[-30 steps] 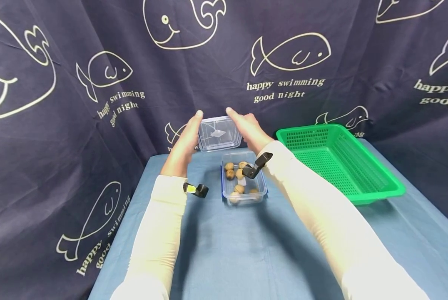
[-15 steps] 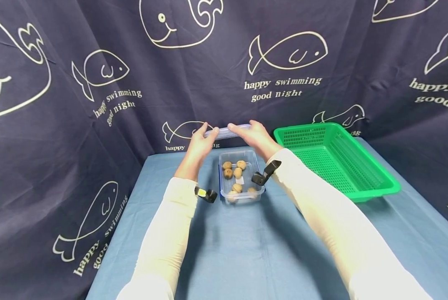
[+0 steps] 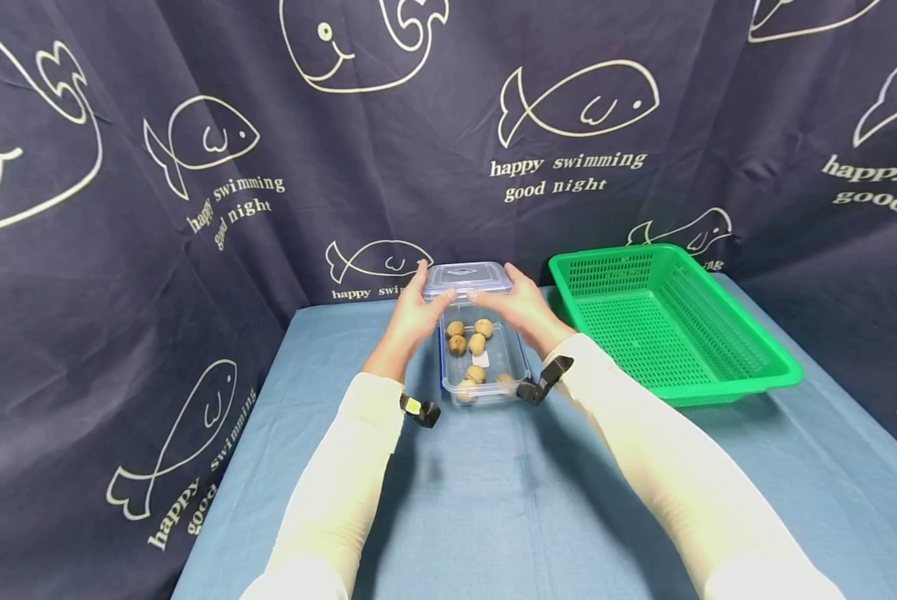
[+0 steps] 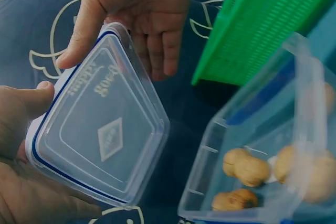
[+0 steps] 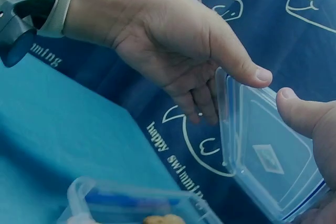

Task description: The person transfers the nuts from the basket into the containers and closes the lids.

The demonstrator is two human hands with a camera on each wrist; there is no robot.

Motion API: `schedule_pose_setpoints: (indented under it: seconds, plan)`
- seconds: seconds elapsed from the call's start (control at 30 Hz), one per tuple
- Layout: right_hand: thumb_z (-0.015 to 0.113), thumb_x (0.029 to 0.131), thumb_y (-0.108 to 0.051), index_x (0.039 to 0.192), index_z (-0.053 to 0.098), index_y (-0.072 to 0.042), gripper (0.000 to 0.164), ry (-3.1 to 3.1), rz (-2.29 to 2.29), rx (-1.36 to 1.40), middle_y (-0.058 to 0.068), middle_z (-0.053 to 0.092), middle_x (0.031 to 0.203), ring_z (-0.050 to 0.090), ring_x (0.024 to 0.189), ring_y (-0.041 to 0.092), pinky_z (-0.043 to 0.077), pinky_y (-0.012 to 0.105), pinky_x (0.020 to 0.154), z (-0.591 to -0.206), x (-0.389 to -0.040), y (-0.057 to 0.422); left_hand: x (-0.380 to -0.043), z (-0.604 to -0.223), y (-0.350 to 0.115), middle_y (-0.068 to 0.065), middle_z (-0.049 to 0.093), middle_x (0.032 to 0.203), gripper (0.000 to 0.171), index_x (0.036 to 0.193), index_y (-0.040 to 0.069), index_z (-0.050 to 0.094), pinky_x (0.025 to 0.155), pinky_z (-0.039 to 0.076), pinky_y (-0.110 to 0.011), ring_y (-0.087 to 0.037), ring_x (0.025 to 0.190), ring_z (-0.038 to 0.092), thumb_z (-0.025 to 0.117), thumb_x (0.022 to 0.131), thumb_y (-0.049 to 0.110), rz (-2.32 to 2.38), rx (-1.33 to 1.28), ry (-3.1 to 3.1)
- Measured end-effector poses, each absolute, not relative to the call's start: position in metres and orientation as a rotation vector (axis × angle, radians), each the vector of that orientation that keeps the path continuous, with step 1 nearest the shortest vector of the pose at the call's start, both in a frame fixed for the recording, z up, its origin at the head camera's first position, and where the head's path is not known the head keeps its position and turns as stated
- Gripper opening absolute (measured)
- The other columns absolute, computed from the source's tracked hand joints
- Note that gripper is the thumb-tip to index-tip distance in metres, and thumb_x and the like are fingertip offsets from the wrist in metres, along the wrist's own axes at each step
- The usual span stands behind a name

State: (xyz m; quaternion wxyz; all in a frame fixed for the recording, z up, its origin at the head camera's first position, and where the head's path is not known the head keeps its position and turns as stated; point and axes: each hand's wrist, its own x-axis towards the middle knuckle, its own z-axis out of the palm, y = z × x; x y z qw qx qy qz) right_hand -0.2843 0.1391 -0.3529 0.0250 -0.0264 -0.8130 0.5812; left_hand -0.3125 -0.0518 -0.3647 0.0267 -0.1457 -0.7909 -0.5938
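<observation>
A clear plastic lid (image 3: 467, 277) with a blue seal (image 4: 58, 98) is held above the far end of a clear food container (image 3: 522, 367). My left hand (image 3: 414, 313) grips the lid's left side, its thumb along the near edge. On the opposite side my right hand (image 3: 525, 307) holds the lid, and the two thumbs nearly meet. Several walnuts (image 3: 477, 343) lie inside the uncovered container, also visible as walnuts (image 4: 252, 170) in the left wrist view. In the right wrist view, a gap separates the lid (image 5: 262, 129) from the container's rim (image 5: 131, 184).
A green perforated basket (image 3: 666, 333) stands to the right of the container on the blue cloth-covered table (image 3: 463, 500). A dark curtain (image 3: 388, 183) with whale and fish drawings hangs behind and at the sides.
Both hands have tilted the lid from facing me to nearly flat, with its top now visible, and have brought it lower and nearer the container. The container and basket have stayed put.
</observation>
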Motion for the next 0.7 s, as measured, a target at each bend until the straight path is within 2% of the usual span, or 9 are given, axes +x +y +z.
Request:
schedule_pose_setpoints:
  seconds: [0.33, 0.57, 0.7]
  plan:
    - [0.081, 0.086, -0.027, 0.162, 0.01, -0.004, 0.107, -2.47, 1.857, 0.021, 0.015, 0.019, 0.167, 0.021, 0.152, 0.025, 0.019, 0.041, 0.122, -0.388, -0.274, 0.149, -0.295, -0.403, -0.047, -0.013, 0.016, 0.167, 0.087, 0.162, 0.006, 0.01, 0.123, 0.014, -0.036, -0.024, 0.154, 0.016, 0.067, 0.097, 0.019, -1.719, -0.512, -2.442]
    - [0.081, 0.086, -0.025, 0.161, 0.013, -0.002, 0.104, -2.498, 1.753, 0.063, 0.019, 0.026, 0.164, 0.026, 0.151, 0.03, 0.021, 0.044, 0.122, -0.415, -0.268, 0.151, -0.284, -0.43, -0.046, -0.017, 0.018, 0.167, 0.094, 0.164, 0.01, 0.005, 0.123, 0.015, -0.041, -0.028, 0.153, 0.02, 0.07, 0.096, 0.018, -1.739, -0.514, -2.417]
    - [0.081, 0.086, -0.024, 0.161, 0.012, 0.002, 0.105, -2.499, 1.717, 0.09, 0.022, 0.025, 0.163, 0.026, 0.15, 0.032, 0.022, 0.045, 0.121, -0.431, -0.266, 0.152, -0.282, -0.446, -0.045, -0.021, 0.018, 0.166, 0.097, 0.163, 0.009, 0.003, 0.123, 0.016, -0.042, -0.03, 0.153, 0.02, 0.071, 0.095, 0.016, -1.746, -0.531, -2.39]
